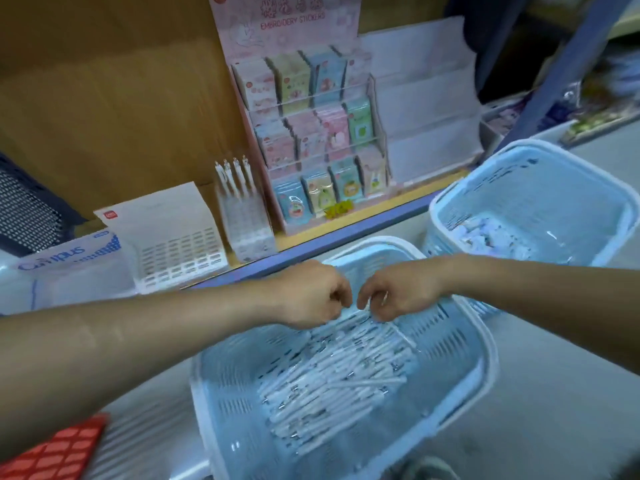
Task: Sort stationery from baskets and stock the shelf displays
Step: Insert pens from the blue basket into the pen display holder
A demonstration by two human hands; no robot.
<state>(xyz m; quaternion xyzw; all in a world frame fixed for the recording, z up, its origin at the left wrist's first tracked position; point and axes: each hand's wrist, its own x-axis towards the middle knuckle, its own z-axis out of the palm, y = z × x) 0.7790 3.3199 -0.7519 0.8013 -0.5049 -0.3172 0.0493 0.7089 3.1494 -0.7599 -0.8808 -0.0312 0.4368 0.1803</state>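
Seen from above, a person's two bare forearms reach in from the lower corners and meet over the far end of a pale blue plastic basket (pixel 221 393). The basket holds a loose heap of white pens (pixel 332 375), softened by motion blur. The left hand (pixel 311 294) is curled into a fist just above the heap; its fingertips are hidden underneath, so whether it holds anything cannot be told. The right hand (pixel 398 289), almost touching the left, has its fingers curled, with slivers of white pens showing between them.

A second blue basket (pixel 554 188) sits to the right, with small pale packets (pixel 485 235) in it that are too blurred to identify. On the shelf (pixel 346 233) behind are a clear pen holder (pixel 247 220) with four pens upright, a pink embroidery sticker display (pixel 318 133), a white slotted tray (pixel 180 251) and a Campus pack (pixel 69 254). A red gridded object (pixel 55 452) is cut off at the lower left.
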